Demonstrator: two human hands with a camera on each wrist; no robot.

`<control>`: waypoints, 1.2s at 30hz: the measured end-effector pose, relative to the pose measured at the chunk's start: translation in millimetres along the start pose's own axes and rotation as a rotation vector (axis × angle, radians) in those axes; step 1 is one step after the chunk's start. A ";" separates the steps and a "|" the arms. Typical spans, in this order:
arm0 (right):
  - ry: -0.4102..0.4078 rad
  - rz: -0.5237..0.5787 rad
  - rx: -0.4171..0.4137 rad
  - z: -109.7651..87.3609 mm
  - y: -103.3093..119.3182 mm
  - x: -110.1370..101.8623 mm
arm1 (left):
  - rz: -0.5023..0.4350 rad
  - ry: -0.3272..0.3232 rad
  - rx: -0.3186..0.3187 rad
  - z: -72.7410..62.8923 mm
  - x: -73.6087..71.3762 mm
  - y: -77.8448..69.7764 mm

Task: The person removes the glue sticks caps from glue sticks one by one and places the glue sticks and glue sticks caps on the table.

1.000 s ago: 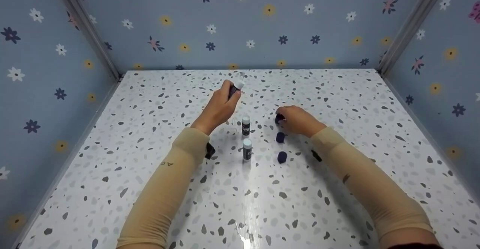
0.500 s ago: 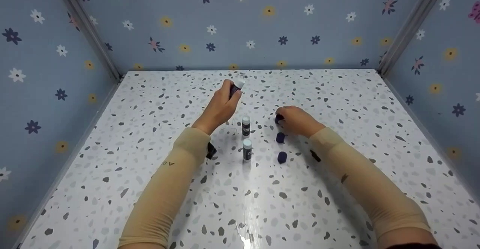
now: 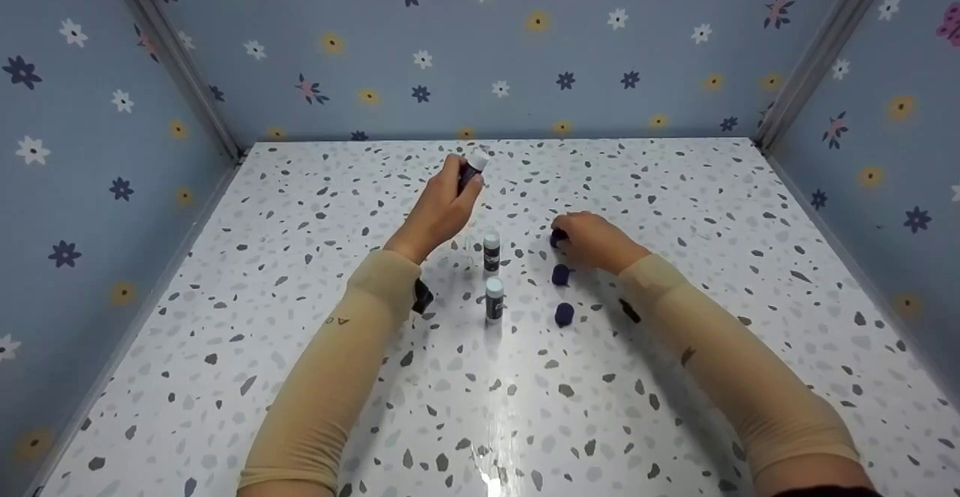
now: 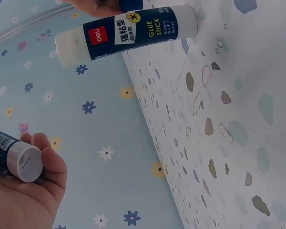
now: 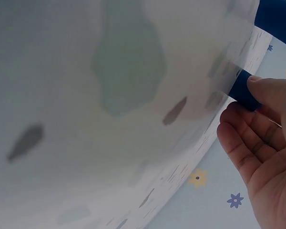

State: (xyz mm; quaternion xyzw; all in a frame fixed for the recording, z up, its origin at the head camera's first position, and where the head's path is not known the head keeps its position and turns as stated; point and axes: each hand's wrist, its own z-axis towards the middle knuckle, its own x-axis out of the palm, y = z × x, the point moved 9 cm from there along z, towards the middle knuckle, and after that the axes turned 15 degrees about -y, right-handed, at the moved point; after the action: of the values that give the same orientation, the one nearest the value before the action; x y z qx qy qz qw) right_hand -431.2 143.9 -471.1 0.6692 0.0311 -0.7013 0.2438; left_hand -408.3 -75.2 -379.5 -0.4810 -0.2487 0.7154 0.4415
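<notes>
My left hand [image 3: 436, 214] grips a dark blue glue stick [image 3: 470, 175] above the table, tilted, its white end [image 3: 478, 160] pointing up and away. In the left wrist view that glue stick [image 4: 9, 155] lies across the curled fingers. My right hand [image 3: 596, 241] pinches a dark blue cap [image 3: 558, 238] at the table surface; the right wrist view shows the cap [image 5: 244, 90] between thumb and fingers. Two more glue sticks stand upright between the hands, a far one [image 3: 491, 252] and a near one [image 3: 494, 300], both with white tops and no blue caps on.
Two loose dark blue caps, one farther [image 3: 560, 274] and one nearer [image 3: 564, 314], sit on the speckled white table [image 3: 525, 422] in line with the held cap. Flower-patterned walls [image 3: 517, 47] enclose the table at the back and both sides.
My left hand has risen very slightly with the glue stick, which has tipped a little more upright. The right hand, the standing glue sticks and the loose caps stay in place.
</notes>
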 end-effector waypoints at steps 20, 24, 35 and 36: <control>-0.012 -0.018 -0.028 -0.5 -0.3 -0.9 | 0.022 0.055 -0.004 9.0 6.7 3.8; -0.019 -0.005 -0.022 -0.7 -0.3 -1.7 | 0.027 0.064 -0.019 12.3 7.9 7.4; -0.014 0.011 0.014 0.1 -1.6 -0.7 | 0.051 0.056 -0.033 21.1 10.1 20.9; -0.015 0.015 0.016 0.4 -1.7 -0.7 | 0.049 0.055 -0.036 21.5 10.2 22.1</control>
State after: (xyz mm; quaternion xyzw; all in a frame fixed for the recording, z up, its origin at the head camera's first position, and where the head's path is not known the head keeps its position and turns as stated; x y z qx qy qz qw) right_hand -432.2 145.5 -470.9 0.6661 0.0186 -0.7047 0.2437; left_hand -438.0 -75.6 -392.7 -0.5143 -0.2374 0.7078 0.4220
